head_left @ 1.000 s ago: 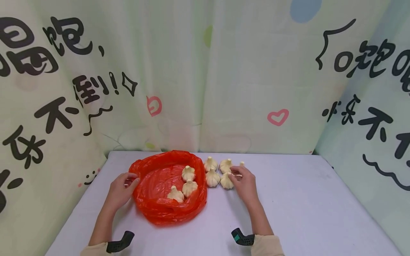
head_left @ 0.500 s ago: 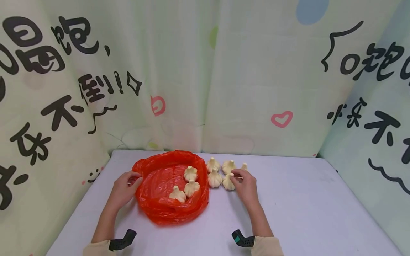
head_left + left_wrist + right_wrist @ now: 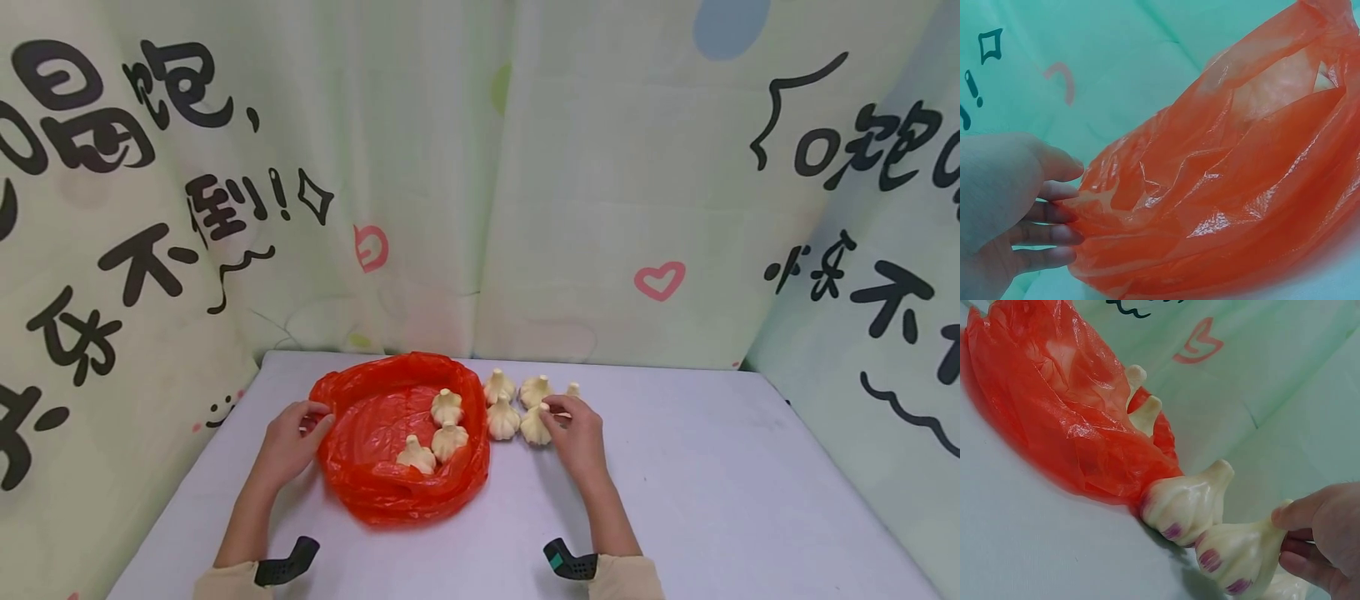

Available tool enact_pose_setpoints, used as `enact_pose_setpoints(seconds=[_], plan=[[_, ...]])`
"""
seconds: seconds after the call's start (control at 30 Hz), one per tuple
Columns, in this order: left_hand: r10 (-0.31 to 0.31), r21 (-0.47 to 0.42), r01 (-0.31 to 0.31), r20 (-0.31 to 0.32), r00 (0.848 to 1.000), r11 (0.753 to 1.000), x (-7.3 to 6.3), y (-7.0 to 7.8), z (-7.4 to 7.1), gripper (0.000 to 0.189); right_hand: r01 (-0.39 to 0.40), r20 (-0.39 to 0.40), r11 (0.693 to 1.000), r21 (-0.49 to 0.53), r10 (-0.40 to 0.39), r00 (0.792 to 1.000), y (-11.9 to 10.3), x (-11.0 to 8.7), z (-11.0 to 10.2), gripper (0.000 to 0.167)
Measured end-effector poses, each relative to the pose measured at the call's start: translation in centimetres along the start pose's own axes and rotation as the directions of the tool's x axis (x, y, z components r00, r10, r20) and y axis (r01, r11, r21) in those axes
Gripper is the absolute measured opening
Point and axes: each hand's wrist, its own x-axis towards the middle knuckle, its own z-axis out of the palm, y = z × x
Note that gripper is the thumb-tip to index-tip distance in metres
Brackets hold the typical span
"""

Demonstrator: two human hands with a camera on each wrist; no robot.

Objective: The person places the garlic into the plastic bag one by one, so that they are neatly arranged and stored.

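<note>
In the head view, an open red plastic bag [image 3: 360,492] sits on the table with three garlic bulbs [image 3: 449,442] inside. My left hand [image 3: 291,442] is at its left rim; in the left wrist view the fingertips [image 3: 1063,235] touch the thin film, which seems pinched near the thumb. To the bag's right stand several more garlic bulbs [image 3: 502,419] in two rows. My right hand [image 3: 577,433] pinches the stem of the front right garlic bulb [image 3: 1238,559] between thumb and fingers. Another bulb [image 3: 573,389] is partly hidden behind this hand.
A white-covered table [image 3: 712,483] lies beneath everything. Pale printed curtains [image 3: 555,208] with dark lettering enclose it at the back and both sides. Black wrist devices [image 3: 572,561] are worn at both cuffs.
The head view has shifted slightly, so the scene sits a little further right than a second ago. Both hands, the bag and the garlic bulbs keep nearly the same places relative to one another.
</note>
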Motion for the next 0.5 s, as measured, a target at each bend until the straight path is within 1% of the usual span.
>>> enact_pose_setpoints(seconds=[0.2, 0.5], plan=[[-0.014, -0.008, 0.014, 0.013, 1.000, 1.000, -0.14, 0.00, -0.04, 0.034, -0.021, 0.017, 1.000, 0.001, 0.021, 1.000, -0.26, -0.15, -0.19, 0.019], [0.005, 0.001, -0.005, 0.006, 1.000, 1.000, -0.03, 0.03, -0.03, 0.033, -0.003, 0.001, 1.000, 0.011, 0.003, 1.000, -0.72, -0.13, -0.55, 0.018]])
